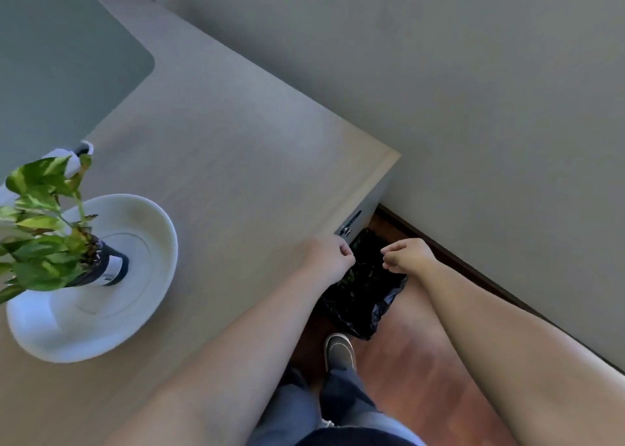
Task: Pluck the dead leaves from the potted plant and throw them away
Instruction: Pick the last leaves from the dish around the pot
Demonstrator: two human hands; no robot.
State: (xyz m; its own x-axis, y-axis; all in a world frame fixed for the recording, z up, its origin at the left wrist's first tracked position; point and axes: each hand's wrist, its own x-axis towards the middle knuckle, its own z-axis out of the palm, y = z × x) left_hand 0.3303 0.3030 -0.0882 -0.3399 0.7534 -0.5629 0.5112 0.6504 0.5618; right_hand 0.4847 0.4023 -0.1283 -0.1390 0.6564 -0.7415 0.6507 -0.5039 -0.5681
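Observation:
A small potted plant point(44, 222) with green and yellow leaves stands in a dark pot point(113, 266) on a white bowl-like dish point(142, 229) at the left of the desk. Beyond the desk's right end a bin lined with a black bag point(363, 293) sits on the floor, with leaf scraps inside. My left hand point(328, 256) and my right hand point(407, 254) hover side by side over the bin, fingers curled in. No leaf shows in either hand.
The light wooden desk point(220, 148) carries a grey-green mat point(61, 60) at the back left. A grey wall point(473, 90) runs along the right, close to the bin. My shoe point(340, 351) stands on the reddish wooden floor point(422, 361) beside the bin.

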